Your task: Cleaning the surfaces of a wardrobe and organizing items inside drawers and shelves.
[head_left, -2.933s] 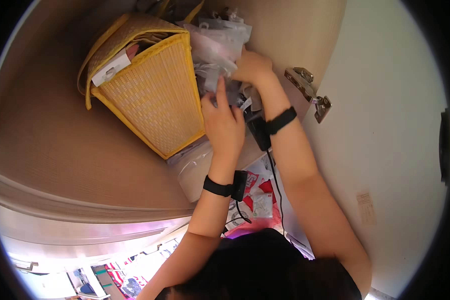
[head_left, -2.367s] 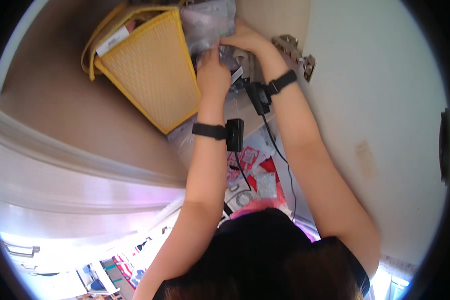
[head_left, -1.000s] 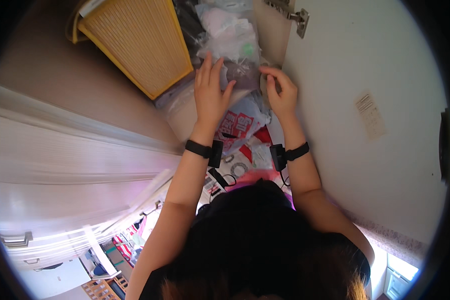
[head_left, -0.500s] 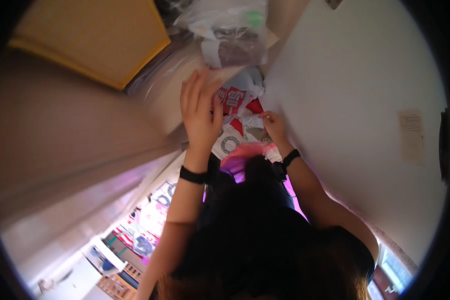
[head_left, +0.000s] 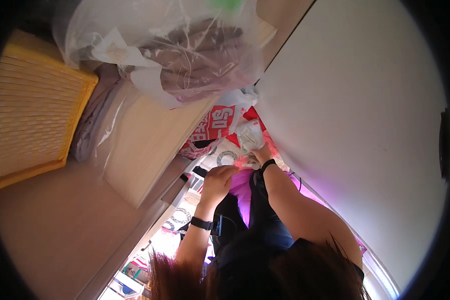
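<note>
My right hand (head_left: 262,153) is closed on a small clear-and-white plastic packet (head_left: 249,135), which juts up past the fingers. To its left, my left hand (head_left: 218,184) is held above my lap with the fingers curled together, and nothing shows in it. Just beyond both hands lies a red-and-white plastic bag (head_left: 217,121) with large printing, pressed against a pale wooden board. Part of a red thing (head_left: 251,114) shows behind the packet. A white cloth with grey ring patterns (head_left: 227,158) spreads below the bag.
Ahead of me a large clear bag with mauve cloth inside (head_left: 200,60) sits on a pale wooden shelf (head_left: 150,135). A yellow slatted basket (head_left: 40,110) stands at the left. A flat white panel (head_left: 355,110) rises close on the right.
My left hand has drawn back from the board and curled up. My right hand has moved left and now holds up the packet. The view has shifted nearer the shelf.
</note>
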